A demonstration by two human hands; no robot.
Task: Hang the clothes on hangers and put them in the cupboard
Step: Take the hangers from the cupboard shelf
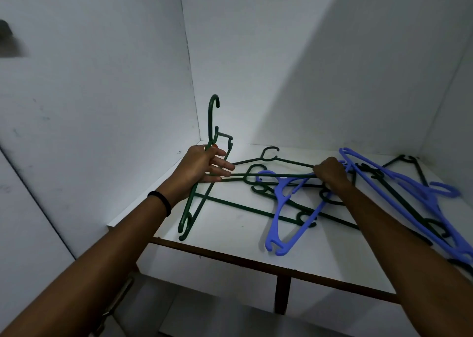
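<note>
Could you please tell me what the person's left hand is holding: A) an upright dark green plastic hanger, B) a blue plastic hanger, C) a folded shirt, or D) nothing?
A: the left hand grips the upright dark green plastic hanger just below its hook.

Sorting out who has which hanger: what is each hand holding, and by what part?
Left hand holds a dark green hanger just below its hook. Right hand grips another green hanger's bar at its end.

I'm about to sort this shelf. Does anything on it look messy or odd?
Yes. The dark green plastic hangers and blue plastic hangers lie crisscrossed in a heap on the white cupboard shelf, not hung. The left hand lifts one green hanger; the right hand grips another.
</note>
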